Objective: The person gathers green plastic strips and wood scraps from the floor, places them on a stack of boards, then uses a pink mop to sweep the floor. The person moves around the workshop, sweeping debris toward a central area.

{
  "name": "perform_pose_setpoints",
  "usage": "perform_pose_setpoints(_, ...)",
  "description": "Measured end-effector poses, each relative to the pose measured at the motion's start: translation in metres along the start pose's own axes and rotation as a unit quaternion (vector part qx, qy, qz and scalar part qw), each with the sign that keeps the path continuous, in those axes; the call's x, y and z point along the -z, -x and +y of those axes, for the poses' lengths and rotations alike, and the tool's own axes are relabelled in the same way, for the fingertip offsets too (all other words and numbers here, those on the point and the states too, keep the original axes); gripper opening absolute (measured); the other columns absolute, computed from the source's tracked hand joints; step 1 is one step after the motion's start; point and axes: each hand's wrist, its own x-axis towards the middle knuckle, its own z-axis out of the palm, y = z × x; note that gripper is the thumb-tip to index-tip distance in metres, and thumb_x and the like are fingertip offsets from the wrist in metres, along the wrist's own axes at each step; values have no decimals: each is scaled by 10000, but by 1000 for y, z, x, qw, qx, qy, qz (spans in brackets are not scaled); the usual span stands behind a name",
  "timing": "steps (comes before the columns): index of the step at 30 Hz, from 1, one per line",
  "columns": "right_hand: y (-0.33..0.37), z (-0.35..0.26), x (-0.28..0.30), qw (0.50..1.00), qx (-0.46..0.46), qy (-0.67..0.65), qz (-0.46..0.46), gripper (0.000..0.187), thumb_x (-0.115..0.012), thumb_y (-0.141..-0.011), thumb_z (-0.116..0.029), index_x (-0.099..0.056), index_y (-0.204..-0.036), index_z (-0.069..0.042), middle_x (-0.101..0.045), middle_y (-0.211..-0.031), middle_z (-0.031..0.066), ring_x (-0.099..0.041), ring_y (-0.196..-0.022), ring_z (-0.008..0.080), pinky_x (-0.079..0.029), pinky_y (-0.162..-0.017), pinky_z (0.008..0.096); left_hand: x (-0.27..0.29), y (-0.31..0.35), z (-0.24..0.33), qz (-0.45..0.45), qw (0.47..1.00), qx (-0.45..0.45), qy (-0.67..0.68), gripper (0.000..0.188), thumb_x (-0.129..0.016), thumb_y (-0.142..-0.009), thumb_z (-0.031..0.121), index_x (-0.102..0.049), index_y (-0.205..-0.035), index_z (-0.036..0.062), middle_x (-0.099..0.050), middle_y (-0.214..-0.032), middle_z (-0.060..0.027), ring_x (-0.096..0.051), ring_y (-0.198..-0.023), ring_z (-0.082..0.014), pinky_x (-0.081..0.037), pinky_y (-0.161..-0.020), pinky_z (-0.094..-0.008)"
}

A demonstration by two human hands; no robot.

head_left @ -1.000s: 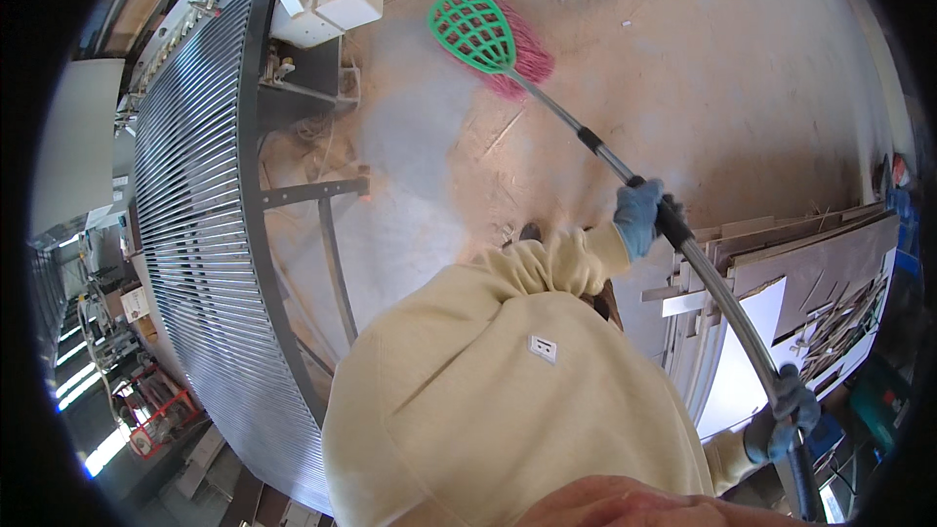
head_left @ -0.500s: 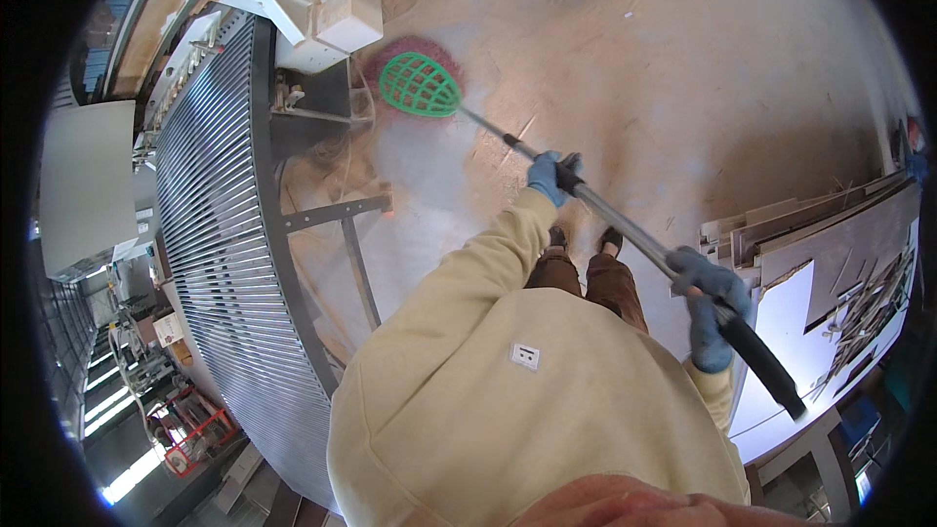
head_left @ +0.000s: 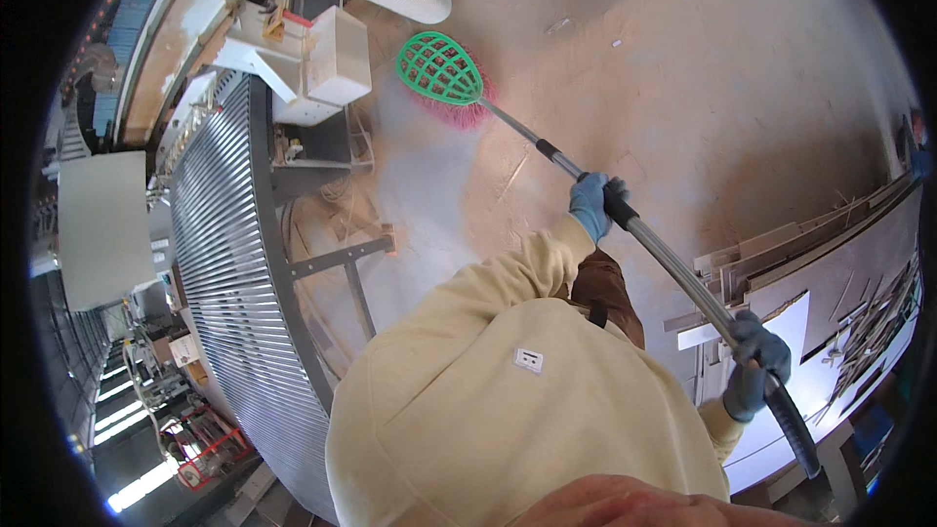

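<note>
The left hand (head_left: 591,206) clasps the mop (head_left: 678,263) partway along its pole; the right hand (head_left: 759,351) grips it toward the near end. Its pink head (head_left: 464,115) lies far on the floor (head_left: 625,107), right of the roller bench (head_left: 234,273).

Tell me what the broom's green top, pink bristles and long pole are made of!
Green top: probably plastic, smooth-looking, because it's one evenly bright, open lattice.
Pink bristles: maybe plastic fibres, dull and stringy; I can't tell for sure.
Long pole: likely metal, because it's silvery and gleams. Its black end grip could be rubber or plastic.
</note>
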Motion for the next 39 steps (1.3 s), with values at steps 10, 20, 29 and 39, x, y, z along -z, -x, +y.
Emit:
perform_pose_setpoints(10, -124, 60, -56, 998, 28, 8, -63, 176, -681, -919, -125, -515, -865, -104, -685, -793, 111, -703, -882, 335, -464, -991, 563, -56, -109, 74, -9, 998, 18, -60, 100, -557, -898, 97, -500, -975, 69, -627, -798, -111, -614, -649, -284, -572, -620, -426)
perform_pose_setpoints(20, -185, 147, -166, 986, 46, -102, -122, 160, -645, -877, -48, -489, -898, -73, -671, -855, 151, -685, -909, 371, -493, -931, 575, -40, -169, 220, -18, 997, -74, -28, 88, -567, -917, 122, -534, -973, 62, -652, -819, -104, -632, -658, -248, -584, -594, -371)
perform_pose_setpoints(29, -251, 208, -329, 995, -26, -49, -81, 125, -629, -912, -72, -509, -947, -73, -671, -969, 156, -651, -1041, 363, -418, -1038, 577, -56, -220, 419, 23, 988, -153, 6, 97, -567, -906, 87, -507, -974, 52, -640, -825, -139, -630, -631, -267, -579, -549, -400)
perform_pose_setpoints(39, -328, 326, -526, 985, 9, -100, -141, 108, -584, -950, -23, -517, -1022, -67, -664, -1118, 169, -601, -1197, 362, -369, -1115, 582, -36, -357, 623, 31, 984, -168, -46, 177, -606, -938, 163, -565, -1083, 71, -694, -838, -158, -679, -651, -275, -591, -553, -406)
